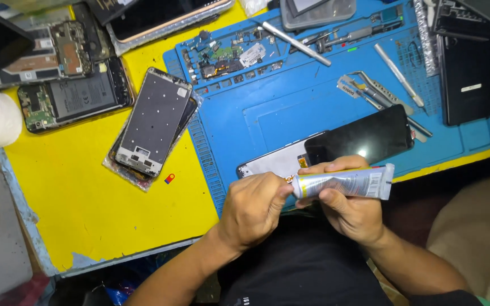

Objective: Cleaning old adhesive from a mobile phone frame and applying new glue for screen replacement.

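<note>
Right hand [350, 212], grip wrapped around a grey glue tube [344, 183], held level over the near edge of the blue repair mat [267, 113]. Left hand [253, 209], grip pinched at the tube's nozzle. Black phone screen [358, 139] lies just behind on the mat.

This is a phone repair workshop. A yellow bench [86, 215] carries a blue work mat [267, 113] with ridged trays holding small parts [222, 54]. Opened phones [72, 96] with bare boards and batteries lie around, next to a screen frame [154, 119], tweezers [381, 93] and thin metal tools [296, 35].
</note>
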